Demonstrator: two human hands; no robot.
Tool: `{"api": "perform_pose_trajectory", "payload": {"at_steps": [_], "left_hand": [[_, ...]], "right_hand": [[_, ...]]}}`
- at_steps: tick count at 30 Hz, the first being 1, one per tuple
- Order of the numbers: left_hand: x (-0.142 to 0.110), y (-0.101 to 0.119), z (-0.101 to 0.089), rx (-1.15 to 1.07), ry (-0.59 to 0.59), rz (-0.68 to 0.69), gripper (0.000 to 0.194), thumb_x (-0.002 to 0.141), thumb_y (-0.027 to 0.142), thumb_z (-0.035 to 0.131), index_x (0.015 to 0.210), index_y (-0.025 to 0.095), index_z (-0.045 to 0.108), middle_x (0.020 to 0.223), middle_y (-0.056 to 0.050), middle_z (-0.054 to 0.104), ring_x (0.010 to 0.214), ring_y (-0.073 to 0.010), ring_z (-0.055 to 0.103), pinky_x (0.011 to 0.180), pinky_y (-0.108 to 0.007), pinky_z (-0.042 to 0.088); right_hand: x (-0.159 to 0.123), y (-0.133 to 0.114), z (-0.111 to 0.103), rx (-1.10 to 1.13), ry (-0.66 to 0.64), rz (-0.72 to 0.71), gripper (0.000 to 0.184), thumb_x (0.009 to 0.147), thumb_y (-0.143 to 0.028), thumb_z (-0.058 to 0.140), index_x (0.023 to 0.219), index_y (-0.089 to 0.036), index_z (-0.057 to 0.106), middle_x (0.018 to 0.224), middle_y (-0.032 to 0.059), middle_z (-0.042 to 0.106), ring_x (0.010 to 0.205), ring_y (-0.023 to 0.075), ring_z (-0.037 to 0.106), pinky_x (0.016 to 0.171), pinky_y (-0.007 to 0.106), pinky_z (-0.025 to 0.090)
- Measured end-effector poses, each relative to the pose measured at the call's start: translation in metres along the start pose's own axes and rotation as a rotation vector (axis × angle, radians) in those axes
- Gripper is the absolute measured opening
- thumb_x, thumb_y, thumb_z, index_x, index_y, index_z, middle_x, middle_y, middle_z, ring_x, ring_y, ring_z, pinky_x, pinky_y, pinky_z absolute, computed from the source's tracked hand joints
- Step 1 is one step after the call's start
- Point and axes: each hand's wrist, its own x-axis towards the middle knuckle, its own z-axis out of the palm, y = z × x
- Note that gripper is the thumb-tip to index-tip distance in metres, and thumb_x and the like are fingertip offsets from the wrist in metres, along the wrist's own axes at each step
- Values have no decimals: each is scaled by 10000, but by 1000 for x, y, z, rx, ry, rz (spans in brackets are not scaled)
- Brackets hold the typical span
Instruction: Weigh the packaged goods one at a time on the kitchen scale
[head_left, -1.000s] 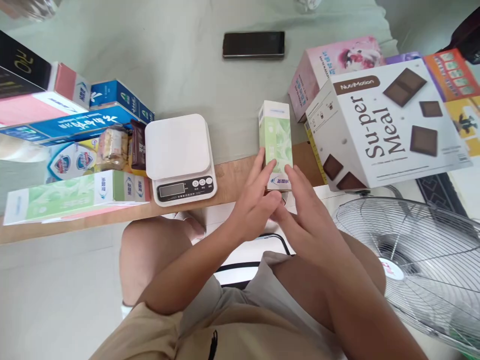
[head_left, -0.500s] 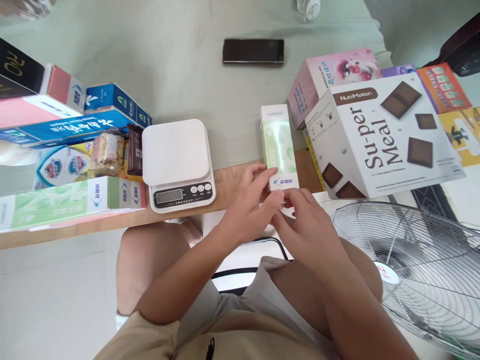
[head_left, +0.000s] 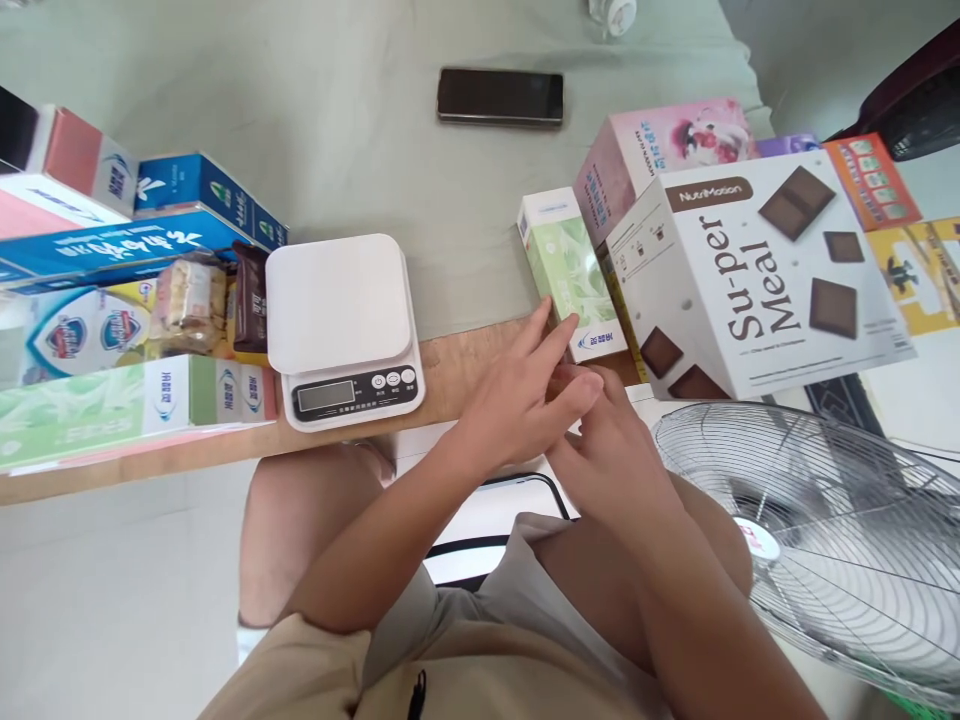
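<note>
A slim green-and-white toothpaste box (head_left: 566, 265) lies at an angle on the table edge, its near end towards me. My left hand (head_left: 525, 390) is open, its outstretched fingers resting at the box's left side near the printed white end. Just right of it is my right hand (head_left: 619, 450), fingers loosely bent and apart, thumb below the left thumb. I see nothing held in it, though its fingertips are partly hidden behind the left hand. To the left of my hands stands a white kitchen scale (head_left: 341, 310) with a bare platform and a dark display.
A large Su-per Meal box (head_left: 757, 280) and a pink box (head_left: 667, 150) stand right. A black phone (head_left: 500, 97) lies farther back. At left are stacked blue boxes (head_left: 202, 205), packaged snacks (head_left: 191, 300) and another toothpaste box (head_left: 112, 405). A wire fan (head_left: 817, 540) is lower right.
The toothpaste box has turned, its near end swinging right and slightly away from me, closer to the Su-per Meal box. My left fingers have stretched forward along its side.
</note>
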Motion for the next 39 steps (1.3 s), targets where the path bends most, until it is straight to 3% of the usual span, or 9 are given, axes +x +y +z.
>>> {"api": "perform_pose_trajectory", "payload": {"at_steps": [7, 11, 20, 23, 25, 30, 32, 35, 39], "left_hand": [[10, 4, 2, 152, 77, 88, 711, 1028, 601, 433, 1572, 147, 491, 1781, -213, 289, 1646, -403, 342, 1271, -606, 397], [12, 4, 3, 204, 59, 122, 704, 1030, 578, 449, 1565, 122, 490, 1760, -222, 337, 1645, -410, 341, 1314, -598, 339], [13, 8, 4, 326, 18, 100, 693, 1051, 566, 433, 1612, 159, 428, 1777, -209, 303, 1662, -352, 326, 1335, -574, 312], [11, 5, 4, 248, 55, 110, 701, 1032, 568, 442, 1598, 155, 437, 1771, -210, 317, 1638, -372, 359, 1288, -584, 384], [6, 3, 1, 162, 144, 168, 660, 1022, 545, 431, 1543, 144, 488, 1708, -213, 418, 1582, -359, 439, 1235, -553, 457], [-20, 7, -24, 65, 326, 440, 411, 1003, 437, 467, 1264, 168, 637, 1217, -143, 739, 1093, -257, 714, 936, -414, 605], [-38, 12, -40, 70, 356, 505, 285, 990, 376, 521, 1167, 199, 658, 1087, -97, 766, 950, -220, 725, 833, -372, 606], [-70, 19, -63, 106, 458, 527, 146, 958, 266, 572, 1052, 215, 671, 1007, -62, 775, 884, -193, 728, 763, -340, 601], [-117, 18, -96, 117, 681, 488, 91, 948, 176, 587, 961, 226, 661, 894, -20, 742, 838, -164, 707, 745, -328, 590]], "right_hand": [[2, 2, -2, -26, -19, 21, 495, 872, -368, 555, 1346, -248, 629, 1343, 151, 655, 1014, 316, 697, 672, 431, 575], [2, 6, 0, -27, 12, -36, 514, 879, -338, 555, 1377, -238, 629, 1371, 158, 661, 1060, 324, 689, 672, 426, 577], [1, 5, -1, -53, -22, -13, 563, 908, -306, 520, 1466, -264, 579, 1467, 142, 620, 1046, 308, 687, 730, 444, 580], [2, 2, -4, -45, -28, -5, 466, 886, -320, 529, 1328, -234, 648, 1362, 146, 680, 1008, 311, 702, 668, 409, 549], [4, -3, -4, -11, -11, -43, 335, 873, -328, 544, 1153, -214, 689, 1217, 135, 738, 966, 305, 717, 624, 374, 518], [8, -29, 5, 209, 50, -346, 69, 856, -248, 589, 902, -219, 631, 890, 32, 767, 749, 184, 701, 578, 285, 483], [8, -43, 14, 288, 93, -484, 7, 866, -222, 597, 861, -222, 602, 798, -2, 735, 663, 140, 652, 541, 255, 446], [5, -66, 33, 341, 117, -638, 81, 884, -170, 576, 827, -226, 566, 719, -29, 678, 596, 108, 586, 506, 243, 385], [2, -97, 68, 323, 93, -789, 90, 911, -151, 572, 882, -236, 566, 758, -24, 680, 657, 124, 617, 558, 261, 438]]}}
